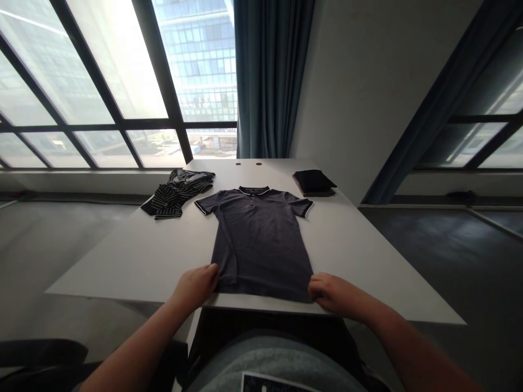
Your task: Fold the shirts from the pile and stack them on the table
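A dark grey polo shirt [265, 239] with white-edged collar and sleeve cuffs lies spread on the white table [155, 256], collar away from me and buttons facing up. A long crease runs down its left side. My left hand [200, 283] is closed on the shirt's lower left corner, fingers pinched at the hem. At the lower right corner, my right hand [327, 291] grips the hem in the same way. The fingertips of both hands are partly hidden from view.
Toward the back left of the table lies a crumpled black-and-white striped garment [175, 193]. A folded dark stack of cloth [314, 182] rests at the back right. Two round holes [259, 164] mark the far edge. Blue curtains [272, 81] and windows stand behind.
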A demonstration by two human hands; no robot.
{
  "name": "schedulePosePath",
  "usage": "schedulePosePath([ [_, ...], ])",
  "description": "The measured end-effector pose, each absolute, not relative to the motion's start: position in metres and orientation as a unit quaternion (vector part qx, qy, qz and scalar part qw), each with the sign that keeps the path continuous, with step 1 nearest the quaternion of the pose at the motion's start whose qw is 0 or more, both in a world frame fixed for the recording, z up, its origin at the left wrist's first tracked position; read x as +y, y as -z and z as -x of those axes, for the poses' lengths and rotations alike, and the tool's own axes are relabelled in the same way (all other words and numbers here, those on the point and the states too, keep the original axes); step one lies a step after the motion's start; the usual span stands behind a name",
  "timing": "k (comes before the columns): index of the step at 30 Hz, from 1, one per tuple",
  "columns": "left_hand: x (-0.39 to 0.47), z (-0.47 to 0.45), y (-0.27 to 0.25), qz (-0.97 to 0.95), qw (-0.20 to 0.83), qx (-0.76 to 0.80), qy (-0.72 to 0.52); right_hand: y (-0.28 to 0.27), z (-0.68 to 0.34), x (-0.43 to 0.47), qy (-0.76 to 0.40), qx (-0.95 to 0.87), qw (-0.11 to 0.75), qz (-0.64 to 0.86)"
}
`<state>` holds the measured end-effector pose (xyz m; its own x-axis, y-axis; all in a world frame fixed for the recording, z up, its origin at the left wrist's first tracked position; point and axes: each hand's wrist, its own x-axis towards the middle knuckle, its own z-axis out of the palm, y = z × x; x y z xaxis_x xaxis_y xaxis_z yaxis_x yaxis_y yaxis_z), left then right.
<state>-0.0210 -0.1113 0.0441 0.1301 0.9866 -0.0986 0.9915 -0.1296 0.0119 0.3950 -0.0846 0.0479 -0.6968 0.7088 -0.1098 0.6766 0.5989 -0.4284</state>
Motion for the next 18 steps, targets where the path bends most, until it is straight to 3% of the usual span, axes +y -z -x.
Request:
schedulePosePath([
  [8,-0.116,-0.01,-0.044,-0.783,0.042,0.62,-0.03,-0.04,-0.398,-0.088,-0.216,-0.893,0.062,0.389],
  [12,-0.106,-0.029,-0.038,-0.753,0.043,0.656,0.0,-0.044,-0.4,-0.089,-0.209,-0.891,0.067,0.397],
  [18,-0.112,0.006,-0.063,-0.646,0.055,0.757,-0.077,-0.051,-0.415,-0.09,-0.182,-0.891,0.123,0.396],
])
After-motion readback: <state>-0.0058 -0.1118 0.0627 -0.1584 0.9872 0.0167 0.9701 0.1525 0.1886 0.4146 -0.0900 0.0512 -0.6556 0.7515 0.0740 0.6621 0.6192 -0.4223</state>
